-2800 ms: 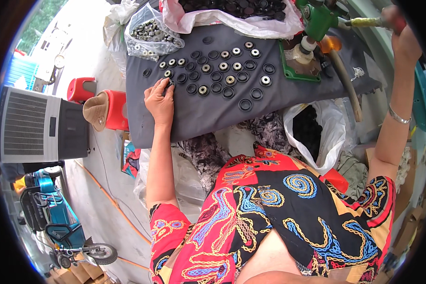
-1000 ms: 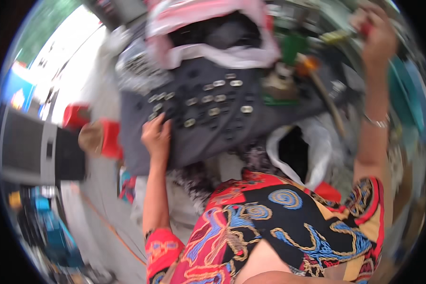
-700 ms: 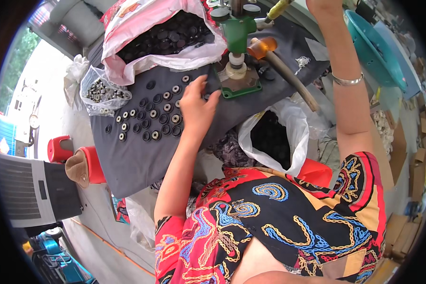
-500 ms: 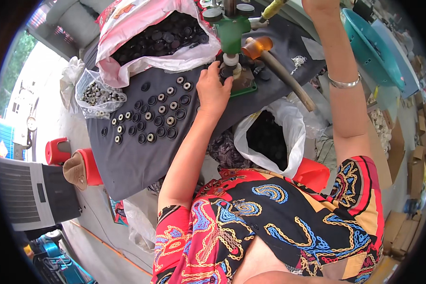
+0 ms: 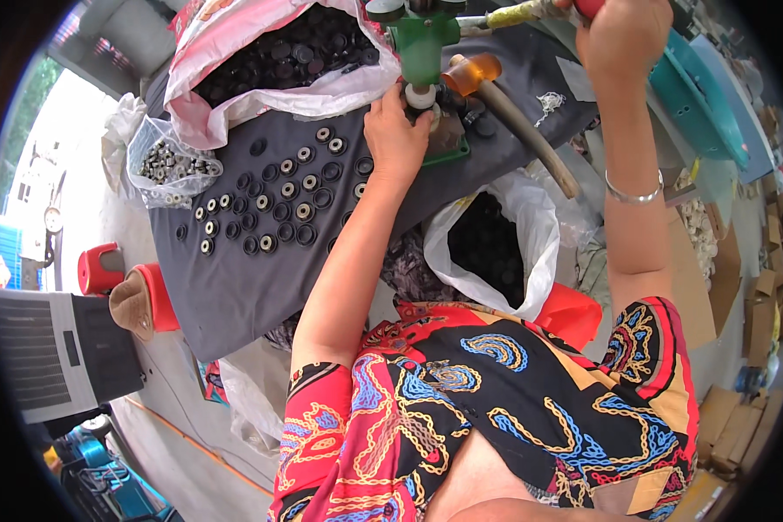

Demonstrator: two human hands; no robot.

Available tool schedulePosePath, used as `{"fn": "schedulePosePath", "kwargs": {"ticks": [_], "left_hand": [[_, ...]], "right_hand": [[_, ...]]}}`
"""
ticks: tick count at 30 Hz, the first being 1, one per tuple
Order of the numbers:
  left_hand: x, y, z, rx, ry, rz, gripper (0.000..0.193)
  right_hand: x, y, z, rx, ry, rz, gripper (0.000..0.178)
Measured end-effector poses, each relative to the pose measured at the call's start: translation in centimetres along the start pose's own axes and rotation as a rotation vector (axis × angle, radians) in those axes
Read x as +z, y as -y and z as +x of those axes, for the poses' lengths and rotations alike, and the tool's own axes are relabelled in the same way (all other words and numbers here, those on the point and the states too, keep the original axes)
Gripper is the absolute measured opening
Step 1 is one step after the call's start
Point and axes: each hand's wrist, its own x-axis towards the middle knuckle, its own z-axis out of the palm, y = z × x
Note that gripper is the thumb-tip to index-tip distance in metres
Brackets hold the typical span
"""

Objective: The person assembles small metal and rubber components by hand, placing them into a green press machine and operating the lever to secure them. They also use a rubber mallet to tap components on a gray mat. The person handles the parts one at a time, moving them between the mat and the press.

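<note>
My left hand is at a green hand press, its thumb and fingers bent round the spot just below the press's white ram tip. Whatever lies between those fingers is mostly hidden. Raised at the upper right, my right hand is closed round the end of the press lever, which is wrapped in yellowish tape and ends in a red knob. Left of the press, several black rings lie in loose rows on the dark cloth, some with a metal bearing in the middle.
A pink-white sack of black round parts stands behind the rings, with a clear bag of small metal parts at its left. An amber-headed mallet lies right of the press. Nearer me is a white bag of black parts; a teal basin stands far right.
My right hand has come lower in the picture, and the lever has swung down to lie flatter. My left hand stays at the press. The whole view has shifted slightly.
</note>
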Motion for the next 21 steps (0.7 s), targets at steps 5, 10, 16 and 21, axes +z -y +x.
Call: {"fn": "schedulePosePath", "kwargs": {"ticks": [5, 10, 16, 21], "left_hand": [[0.1, 0.5, -0.1, -0.031, 0.033, -0.071, 0.064], [-2.6, 0.6, -1.5, -0.002, 0.046, -0.048, 0.062], [-11.2, 2.5, -3.7, 0.159, -0.102, -0.038, 0.042], [-22.7, 9.3, -6.7, -0.041, -0.287, 0.277, 0.025]], "right_hand": [[-0.9, -0.4, -6.9, -0.074, 0.022, 0.077, 0.017], [0.8, -2.0, -15.1, -0.230, -0.015, -0.108, 0.016], [0.3, -0.3, -14.1, -0.132, -0.013, -0.135, 0.016], [-0.2, 1.2, -7.0, 0.018, -0.061, -0.024, 0.021]]}}
